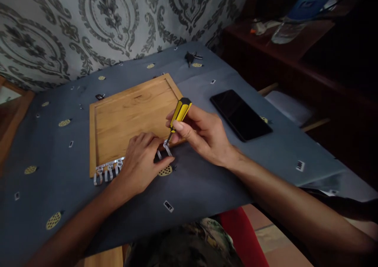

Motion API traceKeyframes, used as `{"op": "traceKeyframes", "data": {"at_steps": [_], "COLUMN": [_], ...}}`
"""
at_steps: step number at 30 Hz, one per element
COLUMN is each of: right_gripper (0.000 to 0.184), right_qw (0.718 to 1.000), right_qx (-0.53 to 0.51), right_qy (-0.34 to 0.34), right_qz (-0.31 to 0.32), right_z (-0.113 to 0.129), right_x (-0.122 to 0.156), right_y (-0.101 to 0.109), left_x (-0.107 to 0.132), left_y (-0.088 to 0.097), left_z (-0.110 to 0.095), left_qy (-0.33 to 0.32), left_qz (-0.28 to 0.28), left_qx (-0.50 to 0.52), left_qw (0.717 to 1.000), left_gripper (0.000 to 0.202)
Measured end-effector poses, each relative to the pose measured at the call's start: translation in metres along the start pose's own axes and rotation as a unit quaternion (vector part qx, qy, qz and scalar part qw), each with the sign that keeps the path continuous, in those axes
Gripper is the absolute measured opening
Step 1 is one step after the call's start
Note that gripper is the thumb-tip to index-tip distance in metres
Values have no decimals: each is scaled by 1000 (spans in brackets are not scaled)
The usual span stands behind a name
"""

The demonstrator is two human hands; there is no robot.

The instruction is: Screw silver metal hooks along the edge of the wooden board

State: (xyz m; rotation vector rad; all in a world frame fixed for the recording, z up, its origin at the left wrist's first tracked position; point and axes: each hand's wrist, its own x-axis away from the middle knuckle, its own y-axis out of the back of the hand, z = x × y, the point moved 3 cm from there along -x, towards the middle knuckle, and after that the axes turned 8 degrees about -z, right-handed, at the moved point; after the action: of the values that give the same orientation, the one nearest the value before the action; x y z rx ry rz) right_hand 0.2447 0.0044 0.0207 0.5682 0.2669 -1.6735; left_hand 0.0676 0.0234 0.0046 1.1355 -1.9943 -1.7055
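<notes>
My right hand (pixel 206 135) grips a small screwdriver (pixel 180 111) with a yellow and black handle. Its shaft points down and its tip meets the right end of a metal hook rail (pixel 110 163). That silvery rail, with several double hooks, lies along the near edge of a framed wooden board (pixel 132 115). Across the rail's middle rests my left hand (pixel 141 160), fingers bent over it and thumb reaching below the end hook, so part of the rail is hidden. Whether a screw sits under the tip is too small to tell.
A black phone (pixel 240 115) lies right of the board on the blue patterned tablecloth (pixel 97 216). Keys (pixel 191 57) are at the far edge, and a small dark object (pixel 99 97) is behind the board. A water bottle (pixel 291 28) stands on furniture at right.
</notes>
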Motion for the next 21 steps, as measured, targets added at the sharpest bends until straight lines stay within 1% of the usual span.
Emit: {"op": "traceKeyframes", "data": {"at_steps": [7, 12, 21], "right_gripper": [32, 33, 31], "right_qw": [1000, 1000, 996], "right_qx": [4, 8, 53], "right_qy": [6, 7, 73], "right_qz": [6, 11, 17], "right_z": [-3, -5, -1], "right_x": [3, 3, 1], "right_y": [-3, -3, -5], "left_x": [0, -1, 0], "left_y": [0, 1, -1], "left_z": [-1, -1, 1], "left_qy": [3, -1, -3], "left_qz": [7, -2, 0], "left_qx": [-8, -15, -10], "left_qw": [1000, 1000, 1000], "left_gripper": [22, 22, 26]}}
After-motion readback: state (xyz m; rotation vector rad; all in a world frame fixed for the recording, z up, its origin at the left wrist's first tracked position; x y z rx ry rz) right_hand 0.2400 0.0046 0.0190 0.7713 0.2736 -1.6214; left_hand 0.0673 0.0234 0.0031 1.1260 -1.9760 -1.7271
